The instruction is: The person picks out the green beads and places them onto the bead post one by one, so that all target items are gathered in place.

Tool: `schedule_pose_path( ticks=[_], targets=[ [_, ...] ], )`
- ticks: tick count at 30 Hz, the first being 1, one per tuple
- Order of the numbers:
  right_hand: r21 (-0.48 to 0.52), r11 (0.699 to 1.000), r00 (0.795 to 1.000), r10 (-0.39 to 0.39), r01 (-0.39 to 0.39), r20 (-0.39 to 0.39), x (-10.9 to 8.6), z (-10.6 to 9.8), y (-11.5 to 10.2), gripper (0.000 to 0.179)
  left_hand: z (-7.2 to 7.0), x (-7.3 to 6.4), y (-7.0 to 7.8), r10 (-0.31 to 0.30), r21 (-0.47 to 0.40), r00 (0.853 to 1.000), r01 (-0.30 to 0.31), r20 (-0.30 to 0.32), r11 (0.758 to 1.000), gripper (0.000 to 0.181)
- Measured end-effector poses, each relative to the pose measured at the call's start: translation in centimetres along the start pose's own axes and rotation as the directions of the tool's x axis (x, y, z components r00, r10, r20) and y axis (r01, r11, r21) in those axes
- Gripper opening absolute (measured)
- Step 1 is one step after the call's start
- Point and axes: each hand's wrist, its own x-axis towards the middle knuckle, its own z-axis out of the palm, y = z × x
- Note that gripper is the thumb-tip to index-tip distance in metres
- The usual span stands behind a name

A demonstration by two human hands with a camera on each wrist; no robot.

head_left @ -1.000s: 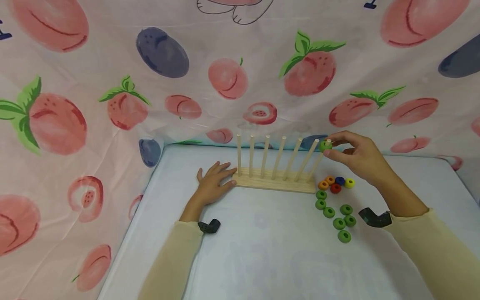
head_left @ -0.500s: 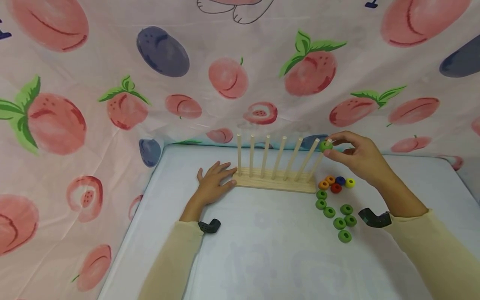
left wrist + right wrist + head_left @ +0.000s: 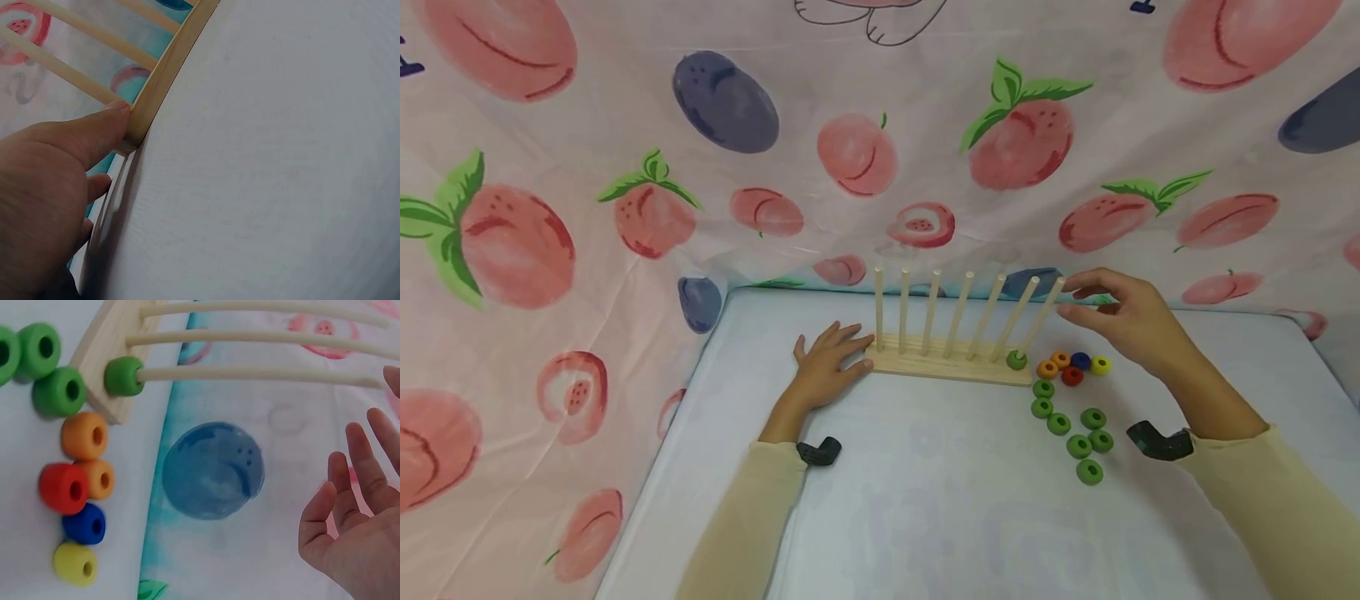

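A wooden base [image 3: 951, 369] carries a row of several upright pegs. One green bead [image 3: 1017, 360] sits at the bottom of the rightmost peg [image 3: 1045, 312], down on the base. My right hand [image 3: 1127, 312] is beside that peg's top, fingers parted and holding nothing. In the right wrist view its fingers are extended near the peg's tip, well away from the green bead. My left hand [image 3: 823, 371] lies at the base's left end with fingers spread. In the left wrist view, the thumb [image 3: 94, 131] touches the corner of the base, and the other fingers are partly hidden behind it.
Right of the base lie two orange beads [image 3: 1047, 369], a red bead [image 3: 1072, 377], a blue bead [image 3: 1080, 361] and a yellow bead [image 3: 1101, 366]. Several loose green beads [image 3: 1058, 424] are spread nearer on the white table [image 3: 925, 500]. A fruit-printed cloth [image 3: 775, 192] hangs behind.
The green bead, earlier pinched at the top of the rightmost peg, is now down at its foot. My right hand has let it go and drawn slightly right. The left hand stays put.
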Motion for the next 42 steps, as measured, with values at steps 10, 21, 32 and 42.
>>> schedule_pose_path(
  ticks=[10, 21, 32, 42],
  targets=[
    [-0.03, 1.0, 0.999, 0.008, -0.007, 0.034, -0.8, 0.1, 2.3, 0.042, 0.0, 0.1, -0.1, -0.007, 0.012, 1.0, 0.007, 0.014, 1.0, 0.054],
    [-0.075, 0.996, 0.99, -0.033, 0.043, 0.137, -2.6, -0.1, 6.4, 0.029, 0.1, 0.2, 0.0, 0.0, 0.004, 1.0, 0.0, 0.015, 1.0, 0.054],
    [-0.051, 0.999, 0.942, 0.019, -0.002, 0.334, -4.2, -0.2, 12.0, 0.026, 0.1, 0.2, -0.1, -0.004, 0.002, 1.0, 0.004, 0.016, 1.0, 0.054],
    [0.021, 1.0, 0.888, -0.005, -0.005, 0.461, -4.6, 0.9, 14.0, 0.029, 0.1, 0.2, -0.3, -0.014, 0.001, 1.0, 0.014, 0.025, 1.0, 0.055]
  ],
)
